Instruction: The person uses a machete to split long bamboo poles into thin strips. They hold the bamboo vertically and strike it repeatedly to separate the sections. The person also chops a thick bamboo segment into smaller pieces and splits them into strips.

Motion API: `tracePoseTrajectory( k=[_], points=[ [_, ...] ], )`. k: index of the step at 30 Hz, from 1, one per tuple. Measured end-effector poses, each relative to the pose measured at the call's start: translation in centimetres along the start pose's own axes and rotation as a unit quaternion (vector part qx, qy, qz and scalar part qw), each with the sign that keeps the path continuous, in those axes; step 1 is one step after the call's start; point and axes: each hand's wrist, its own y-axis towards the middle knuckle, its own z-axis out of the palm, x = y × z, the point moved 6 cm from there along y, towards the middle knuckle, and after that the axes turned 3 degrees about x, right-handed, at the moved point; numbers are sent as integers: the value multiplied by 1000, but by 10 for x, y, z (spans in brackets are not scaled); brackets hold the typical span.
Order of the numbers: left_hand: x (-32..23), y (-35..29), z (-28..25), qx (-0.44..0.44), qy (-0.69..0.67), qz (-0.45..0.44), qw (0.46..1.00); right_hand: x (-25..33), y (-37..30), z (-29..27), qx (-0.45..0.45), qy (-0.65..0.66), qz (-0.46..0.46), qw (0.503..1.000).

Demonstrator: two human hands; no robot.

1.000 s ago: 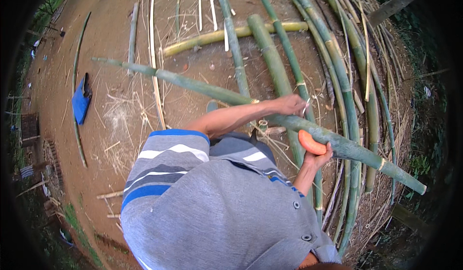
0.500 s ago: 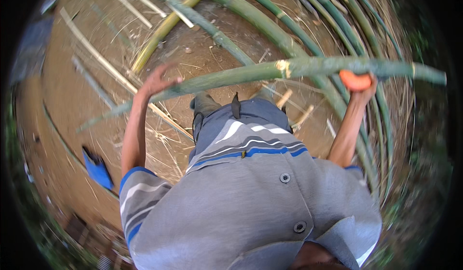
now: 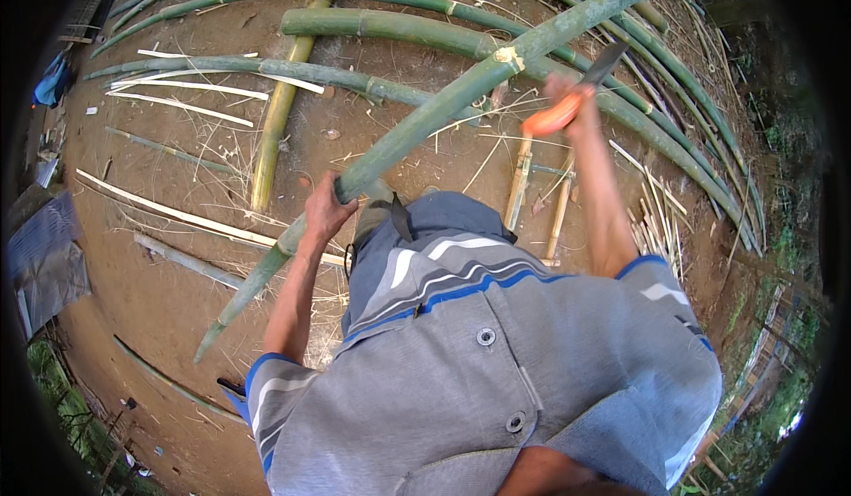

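A long green bamboo pole (image 3: pixel 441 113) slants across in front of me, from the lower left up to the far right. My left hand (image 3: pixel 328 208) is wrapped round it, left of my waist. To the right of the pole, my right hand (image 3: pixel 576 110), smeared by motion, is closed on the orange handle of a saw (image 3: pixel 551 117). Its dark blade (image 3: pixel 607 63) points away to the far right; its teeth cannot be made out. A pale ring of trimmed node (image 3: pixel 508 56) shows on the pole.
Thick green bamboo poles (image 3: pixel 390 26) lie beyond, across a yellow pole (image 3: pixel 279 132). Pale split strips (image 3: pixel 191 203) are scattered at left. A small bamboo frame (image 3: pixel 521 181) stands before my legs, with thin sticks (image 3: pixel 651 212) to its right.
The pole has swung from nearly level to a steep slant, its right end now farther away. My left hand has closed round it. My right hand, with the saw, has moved left, off the pole.
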Motion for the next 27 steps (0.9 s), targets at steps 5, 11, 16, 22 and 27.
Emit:
tracePoseTrajectory(
  k=[5,11,16,22,27],
  points=[
    [-53,-4,14,-18,-37,42,998,-166,-133,59,-31,156,155,975],
    [-122,0,36,-8,-135,192,972,-165,-151,104,80,196,154,965],
    [-115,-20,10,55,-241,245,938,-115,-175,128,66,88,89,990],
    [155,-137,-102,-468,-77,-42,879,-121,-173,124,39,103,22,994],
    [405,-324,-2,-457,-605,-439,482,-112,-187,137,15,54,-38,998]
  ],
)
